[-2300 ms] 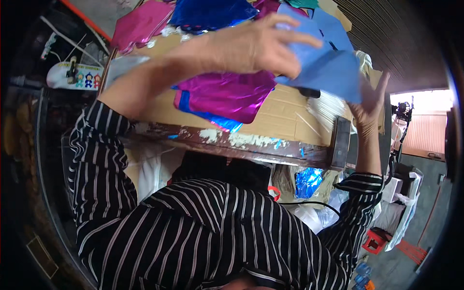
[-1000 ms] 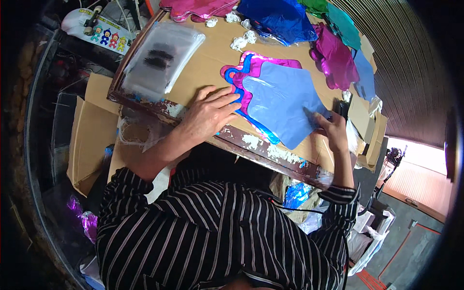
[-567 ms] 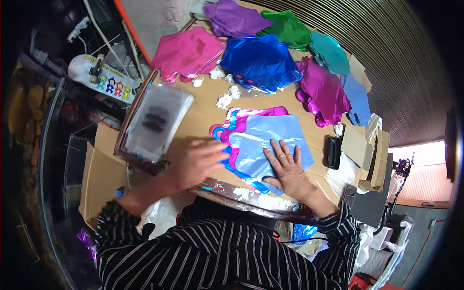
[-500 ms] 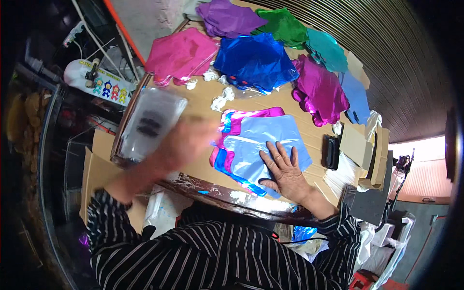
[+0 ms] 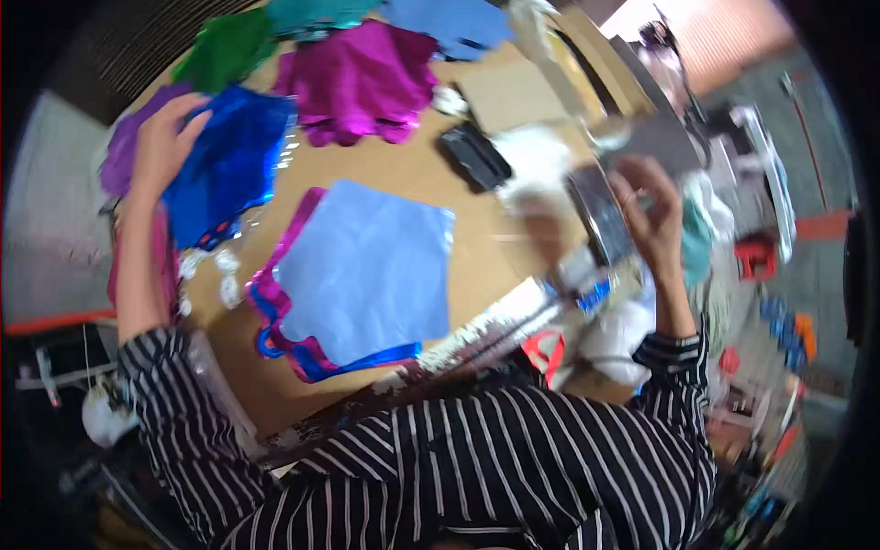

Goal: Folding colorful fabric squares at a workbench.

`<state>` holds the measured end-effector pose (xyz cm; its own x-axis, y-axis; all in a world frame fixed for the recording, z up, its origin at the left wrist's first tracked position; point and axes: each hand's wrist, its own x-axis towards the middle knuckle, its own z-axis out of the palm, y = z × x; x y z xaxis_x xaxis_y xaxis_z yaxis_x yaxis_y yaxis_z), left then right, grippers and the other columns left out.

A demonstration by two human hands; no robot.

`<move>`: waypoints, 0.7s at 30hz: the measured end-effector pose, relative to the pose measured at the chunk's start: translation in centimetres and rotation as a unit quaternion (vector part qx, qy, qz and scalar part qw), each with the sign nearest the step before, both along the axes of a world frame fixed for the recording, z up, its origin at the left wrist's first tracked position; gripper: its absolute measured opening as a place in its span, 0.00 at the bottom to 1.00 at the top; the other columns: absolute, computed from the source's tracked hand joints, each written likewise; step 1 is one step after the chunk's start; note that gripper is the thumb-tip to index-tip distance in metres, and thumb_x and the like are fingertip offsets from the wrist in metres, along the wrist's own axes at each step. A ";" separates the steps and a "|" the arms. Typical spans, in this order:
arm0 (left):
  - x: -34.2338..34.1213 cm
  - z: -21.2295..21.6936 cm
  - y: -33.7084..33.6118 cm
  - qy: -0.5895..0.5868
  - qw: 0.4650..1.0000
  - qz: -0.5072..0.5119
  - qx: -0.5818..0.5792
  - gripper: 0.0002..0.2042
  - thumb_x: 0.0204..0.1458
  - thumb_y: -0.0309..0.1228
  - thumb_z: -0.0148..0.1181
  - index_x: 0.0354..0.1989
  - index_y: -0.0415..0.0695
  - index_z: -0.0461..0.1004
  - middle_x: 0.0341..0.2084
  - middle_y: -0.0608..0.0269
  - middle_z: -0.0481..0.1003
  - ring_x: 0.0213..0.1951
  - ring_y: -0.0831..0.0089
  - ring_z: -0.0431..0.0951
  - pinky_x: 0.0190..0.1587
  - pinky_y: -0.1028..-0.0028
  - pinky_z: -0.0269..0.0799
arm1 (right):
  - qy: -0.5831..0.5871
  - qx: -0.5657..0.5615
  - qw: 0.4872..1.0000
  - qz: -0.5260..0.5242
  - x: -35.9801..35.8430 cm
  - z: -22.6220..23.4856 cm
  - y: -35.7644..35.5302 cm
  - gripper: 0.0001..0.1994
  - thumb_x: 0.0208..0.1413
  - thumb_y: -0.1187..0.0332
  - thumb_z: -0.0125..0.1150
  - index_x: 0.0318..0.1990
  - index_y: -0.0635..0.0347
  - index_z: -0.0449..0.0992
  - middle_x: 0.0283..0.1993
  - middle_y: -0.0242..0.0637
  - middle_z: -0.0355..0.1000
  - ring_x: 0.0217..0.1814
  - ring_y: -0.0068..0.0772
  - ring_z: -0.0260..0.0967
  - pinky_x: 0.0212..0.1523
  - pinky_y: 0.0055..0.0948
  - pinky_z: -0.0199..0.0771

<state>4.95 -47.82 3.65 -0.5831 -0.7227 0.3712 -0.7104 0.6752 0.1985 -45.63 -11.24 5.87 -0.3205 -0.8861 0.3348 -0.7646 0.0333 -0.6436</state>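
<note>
Since the frame half a second back, both hands have left the pale blue sheet: the left has gone out to the far left of the board and the right has swung off past its right edge.

Nearest lies the pale blue sheet, flat on the cardboard board, on top of a small stack whose magenta and blue foil edges show along its left and lower sides. No hand touches it.

Further right, the right hand is raised beyond the board's edge, fingers curled near a dark, shiny flat thing (too blurred to say whether it is gripped, or what it is).

Further left, the left hand rests on the blue foil pile, fingers loosely spread and flat on it rather than pinched.

Beyond, the magenta foil pile and a green one lie at the far edge.

It looks like the fetching step: the next foil is being chosen for the stack. Lifting it would call for pinching a single sheet off the slippery pile.
</note>
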 end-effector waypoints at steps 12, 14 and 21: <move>-4.0 8.7 24.6 -0.009 0.994 -0.012 0.104 0.14 0.61 0.25 0.61 0.53 0.35 0.79 0.61 0.51 0.76 0.61 0.59 0.77 0.63 0.65 0.69 | 0.211 0.055 0.963 -0.160 -4.8 -10.4 10.2 0.44 0.40 0.44 0.82 0.59 0.67 0.74 0.68 0.55 0.65 0.71 0.55 0.63 0.68 0.48 0.64; -3.7 8.8 28.4 0.014 0.991 0.017 0.131 0.14 0.61 0.23 0.60 0.54 0.34 0.79 0.62 0.50 0.75 0.62 0.58 0.76 0.64 0.65 0.67 | 0.223 0.065 0.957 -0.172 -5.2 -11.0 9.4 0.46 0.38 0.40 0.81 0.59 0.68 0.74 0.69 0.57 0.64 0.73 0.56 0.61 0.70 0.50 0.60; 0.0 4.5 39.0 0.039 0.985 0.101 0.131 0.14 0.61 0.22 0.59 0.55 0.33 0.78 0.63 0.50 0.74 0.64 0.59 0.73 0.66 0.65 0.65 | 0.184 0.076 0.965 -0.170 -5.8 -10.7 6.5 0.48 0.38 0.35 0.78 0.56 0.71 0.74 0.70 0.57 0.63 0.76 0.57 0.55 0.72 0.56 0.53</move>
<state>4.90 -8.84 8.16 -0.3952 -0.8979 0.1939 -0.8007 0.4402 0.4063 -51.40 -4.76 -4.85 -0.4865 -0.7982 0.3554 -0.8683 0.3964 -0.2983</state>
